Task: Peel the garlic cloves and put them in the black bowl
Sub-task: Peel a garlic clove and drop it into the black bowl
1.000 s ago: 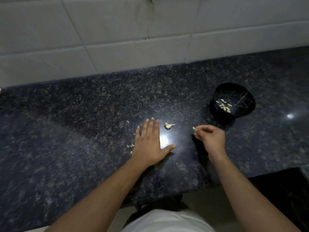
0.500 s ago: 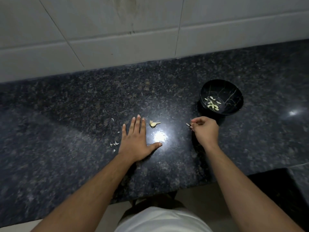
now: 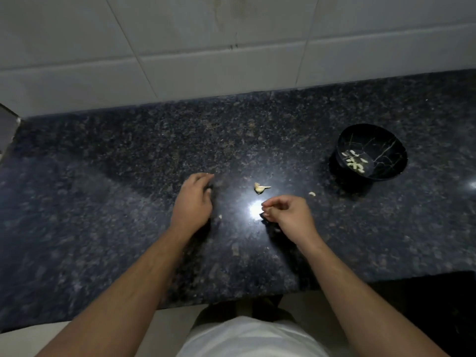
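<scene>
Across the middle of the frame, our hands work above the dark speckled counter (image 3: pixel 128 176).

Largest first: polished granite, glossy under a glare spot; then our left hand (image 3: pixel 192 202), fingers curled down onto the stone, whether it holds anything we cannot tell; our right hand (image 3: pixel 288 215), fingertips pinched together, contents hidden. At right, the round black bowl (image 3: pixel 396 155) holds pale peeled cloves (image 3: pixel 355 162). A papery garlic scrap (image 3: pixel 260 188) and a small bit (image 3: pixel 312 194) lie between; slick cloves could skid off the smooth stone.
</scene>
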